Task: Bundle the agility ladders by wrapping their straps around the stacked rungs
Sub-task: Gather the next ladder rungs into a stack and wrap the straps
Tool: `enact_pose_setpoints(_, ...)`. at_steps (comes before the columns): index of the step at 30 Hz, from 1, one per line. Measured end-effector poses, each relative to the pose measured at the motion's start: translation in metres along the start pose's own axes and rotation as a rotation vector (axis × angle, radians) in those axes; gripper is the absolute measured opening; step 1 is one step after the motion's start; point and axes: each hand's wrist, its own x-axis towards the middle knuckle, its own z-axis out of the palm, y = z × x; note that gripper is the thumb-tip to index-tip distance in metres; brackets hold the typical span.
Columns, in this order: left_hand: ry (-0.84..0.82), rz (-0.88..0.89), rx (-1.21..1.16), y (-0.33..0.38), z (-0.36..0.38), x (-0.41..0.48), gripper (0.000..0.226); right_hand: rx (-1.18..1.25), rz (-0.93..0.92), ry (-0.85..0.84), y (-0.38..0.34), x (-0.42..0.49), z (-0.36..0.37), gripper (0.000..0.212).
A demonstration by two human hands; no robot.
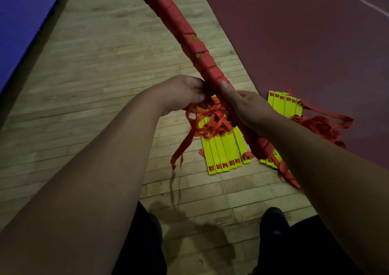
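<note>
Bundle (190, 43) in curled right hand (249, 109)

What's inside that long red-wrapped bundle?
Yellow rungs peek through gaps in the strap and at the far end. The rest of the stack is covered by wrapping and by the right hand gripping the bundle.

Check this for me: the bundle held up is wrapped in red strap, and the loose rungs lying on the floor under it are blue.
One thing is wrong: the loose rungs are yellow, not blue, as the head view shows. The rest stands: the bundle held up is wrapped in red strap, and those rungs lie on the floor under it.
</note>
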Motion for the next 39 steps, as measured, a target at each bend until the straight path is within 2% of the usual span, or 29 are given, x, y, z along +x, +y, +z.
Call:
enact_pose_setpoints(5, 0.0, -0.076, 0.187, -0.006, 0.004, 0.004, 0.051, -0.022, -0.022, 0.061, -0.004, -0.003, 0.001, 0.073)
enact_pose_setpoints(9, 0.048, -0.13, 0.203, -0.009, 0.002, 0.006, 0.046, -0.075, -0.055, 0.145, -0.004, -0.002, 0.002, 0.068)
enact_pose_setpoints(14, 0.032, -0.132, 0.22, -0.011, 0.0, 0.004, 0.043, -0.135, -0.056, 0.21, -0.001, 0.0, -0.001, 0.069)
enact_pose_setpoints(17, 0.036, -0.099, 0.176, -0.007, -0.002, 0.002, 0.039, -0.154, -0.061, 0.214, 0.0, 0.001, -0.001, 0.07)
enact_pose_setpoints(23, -0.142, -0.129, 0.009, -0.002, 0.0, -0.005, 0.043, -0.136, -0.051, 0.227, 0.0, 0.001, -0.001, 0.069)
enact_pose_setpoints(26, -0.169, -0.147, -0.097, 0.001, 0.003, -0.007, 0.051, -0.123, -0.029, 0.234, 0.001, 0.001, -0.001, 0.068)
enact_pose_setpoints(29, -0.128, -0.152, -0.209, 0.004, 0.007, -0.006, 0.052, -0.115, -0.02, 0.227, 0.003, 0.002, 0.001, 0.07)
enact_pose_setpoints(33, -0.054, -0.157, -0.211, 0.012, 0.005, -0.007, 0.037, -0.089, -0.001, 0.226, 0.002, 0.002, 0.002, 0.069)
enact_pose_setpoints(35, -0.047, -0.163, -0.224, 0.016, 0.005, -0.009, 0.032, -0.039, 0.003, 0.2, 0.002, 0.001, 0.004, 0.063)
enact_pose_setpoints(38, 0.056, -0.175, -0.116, 0.025, 0.006, -0.008, 0.019, -0.072, 0.0, 0.16, -0.001, 0.0, 0.009, 0.044)
enact_pose_setpoints(39, 0.104, -0.181, -0.058, 0.026, 0.008, -0.007, 0.026, -0.103, -0.008, 0.157, -0.002, 0.0, 0.011, 0.038)
